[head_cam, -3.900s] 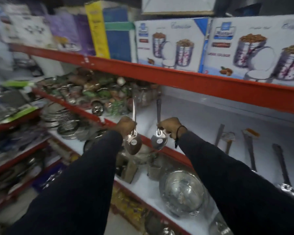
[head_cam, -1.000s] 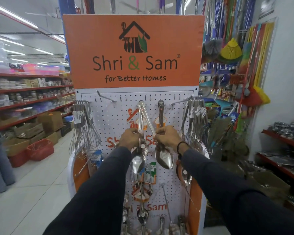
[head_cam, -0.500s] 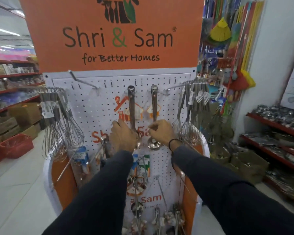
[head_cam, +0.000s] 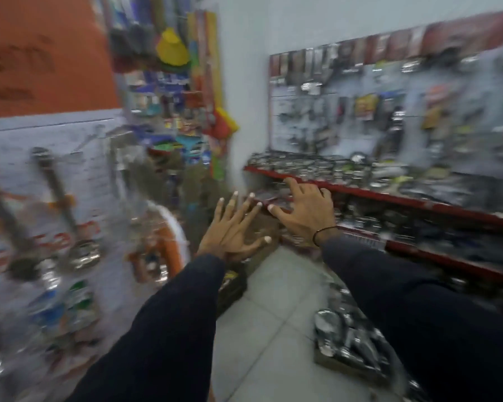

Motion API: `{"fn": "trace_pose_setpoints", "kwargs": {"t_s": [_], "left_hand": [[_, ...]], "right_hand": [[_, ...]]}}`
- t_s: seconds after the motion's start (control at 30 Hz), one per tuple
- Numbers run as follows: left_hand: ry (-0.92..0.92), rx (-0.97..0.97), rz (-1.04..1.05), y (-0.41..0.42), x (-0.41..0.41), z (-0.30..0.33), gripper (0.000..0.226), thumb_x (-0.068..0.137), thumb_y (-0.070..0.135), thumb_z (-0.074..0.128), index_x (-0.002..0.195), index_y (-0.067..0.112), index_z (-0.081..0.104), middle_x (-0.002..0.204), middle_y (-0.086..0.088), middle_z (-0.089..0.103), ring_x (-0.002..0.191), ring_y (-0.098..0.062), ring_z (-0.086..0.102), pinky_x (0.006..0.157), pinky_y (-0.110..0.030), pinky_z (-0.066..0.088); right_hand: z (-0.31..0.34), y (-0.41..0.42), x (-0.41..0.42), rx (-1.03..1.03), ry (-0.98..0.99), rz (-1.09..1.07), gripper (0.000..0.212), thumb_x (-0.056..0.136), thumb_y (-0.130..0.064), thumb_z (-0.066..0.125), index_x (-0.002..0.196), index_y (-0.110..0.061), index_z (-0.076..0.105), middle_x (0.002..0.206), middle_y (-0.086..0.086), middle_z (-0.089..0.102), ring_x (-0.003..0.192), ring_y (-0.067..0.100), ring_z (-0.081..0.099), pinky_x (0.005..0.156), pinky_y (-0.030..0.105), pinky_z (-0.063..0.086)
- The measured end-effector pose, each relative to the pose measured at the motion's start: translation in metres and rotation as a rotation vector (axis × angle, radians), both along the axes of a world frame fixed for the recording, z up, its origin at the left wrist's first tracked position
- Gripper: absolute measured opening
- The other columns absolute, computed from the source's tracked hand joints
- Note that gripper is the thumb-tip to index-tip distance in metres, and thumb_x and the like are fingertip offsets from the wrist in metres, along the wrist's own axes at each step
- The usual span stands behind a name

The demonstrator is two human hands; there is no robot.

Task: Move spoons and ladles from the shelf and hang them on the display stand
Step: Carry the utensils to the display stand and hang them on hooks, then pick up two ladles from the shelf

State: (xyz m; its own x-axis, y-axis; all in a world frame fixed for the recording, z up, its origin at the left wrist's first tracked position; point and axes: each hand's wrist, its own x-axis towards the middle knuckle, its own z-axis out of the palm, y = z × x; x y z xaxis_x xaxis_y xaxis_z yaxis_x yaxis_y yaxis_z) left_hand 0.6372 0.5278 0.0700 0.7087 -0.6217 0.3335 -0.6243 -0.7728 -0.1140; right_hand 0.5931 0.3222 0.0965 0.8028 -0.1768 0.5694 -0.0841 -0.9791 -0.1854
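Observation:
The view is blurred by motion. The display stand (head_cam: pixel 79 140), a white pegboard under an orange sign, fills the left side. Two steel ladles hang on it, one (head_cam: pixel 67 210) right of the other (head_cam: pixel 12 230). My left hand (head_cam: pixel 233 227) is open with fingers spread, in the air to the right of the stand. My right hand (head_cam: pixel 302 210) is also open and empty, fingers apart, in front of a red shelf. Both arms wear dark sleeves, and a black band circles my right wrist.
Red shelves (head_cam: pixel 389 198) loaded with steel ware run along the right wall under a board of hanging utensils (head_cam: pixel 389 111). Coloured brooms (head_cam: pixel 186 68) hang behind the stand. A box of steel items (head_cam: pixel 349 343) sits on the tiled floor (head_cam: pixel 262 329).
Both hands have let go of the ladles, which now hang on the pegboard. The hands are open and the view has swung right, toward the red shelves.

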Motion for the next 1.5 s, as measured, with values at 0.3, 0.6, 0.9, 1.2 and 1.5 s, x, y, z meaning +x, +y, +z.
{"fn": "trace_pose_setpoints", "kwargs": {"t_s": [0.3, 0.6, 0.9, 1.2, 1.5], "left_hand": [[0.122, 0.094, -0.573, -0.312, -0.128, -0.013, 0.101, 0.079, 0.089, 0.012, 0.161, 0.034, -0.007, 0.168, 0.000, -0.026, 0.156, -0.027, -0.024, 0.123, -0.058, -0.014], [0.212, 0.165, -1.114, -0.472, -0.388, -0.043, 0.095, 0.087, 0.082, 0.020, 0.162, 0.029, -0.004, 0.171, 0.001, -0.013, 0.159, -0.029, -0.013, 0.125, -0.058, -0.009], [0.441, 0.167, -1.688, -0.443, -0.647, -0.063, 0.084, 0.095, 0.052, 0.052, 0.162, 0.016, 0.014, 0.160, -0.013, 0.037, 0.149, -0.035, 0.033, 0.120, -0.048, 0.030], [0.976, 0.368, -1.631, -0.365, -0.799, -0.098, 0.039, 0.095, 0.020, 0.057, 0.126, -0.003, 0.061, 0.140, -0.020, 0.059, 0.135, -0.034, 0.054, 0.111, -0.037, 0.043], [1.279, 0.423, -1.318, -0.368, -0.823, -0.099, 0.040, 0.083, 0.007, 0.069, 0.121, -0.003, 0.064, 0.106, -0.020, 0.075, 0.093, -0.032, 0.076, 0.082, -0.043, 0.064]], "right_hand": [[-0.018, -0.250, -0.276, 0.167, 0.247, -0.824, 0.103, 0.069, -0.095, 0.015, 0.157, -0.043, 0.010, 0.168, 0.004, 0.017, 0.156, 0.028, 0.009, 0.117, 0.068, -0.001], [-0.060, -0.244, -0.595, 0.279, 0.161, -1.520, 0.093, 0.075, -0.088, 0.024, 0.154, -0.040, 0.023, 0.162, 0.002, 0.030, 0.151, 0.028, 0.022, 0.115, 0.068, 0.011], [-0.081, -0.104, -0.792, 0.529, 0.068, -2.052, 0.086, 0.084, -0.069, 0.041, 0.156, -0.031, 0.015, 0.158, 0.013, 0.033, 0.147, 0.034, 0.029, 0.112, 0.059, 0.024], [-0.116, -0.027, -0.855, 0.942, -0.368, -2.272, 0.064, 0.083, -0.028, 0.070, 0.137, -0.003, 0.046, 0.137, 0.020, 0.056, 0.124, 0.038, 0.056, 0.098, 0.042, 0.049], [-0.118, -0.044, -0.858, 1.118, -0.893, -2.112, 0.039, 0.078, -0.013, 0.071, 0.114, 0.000, 0.065, 0.116, 0.021, 0.071, 0.104, 0.036, 0.071, 0.091, 0.045, 0.060]]}}
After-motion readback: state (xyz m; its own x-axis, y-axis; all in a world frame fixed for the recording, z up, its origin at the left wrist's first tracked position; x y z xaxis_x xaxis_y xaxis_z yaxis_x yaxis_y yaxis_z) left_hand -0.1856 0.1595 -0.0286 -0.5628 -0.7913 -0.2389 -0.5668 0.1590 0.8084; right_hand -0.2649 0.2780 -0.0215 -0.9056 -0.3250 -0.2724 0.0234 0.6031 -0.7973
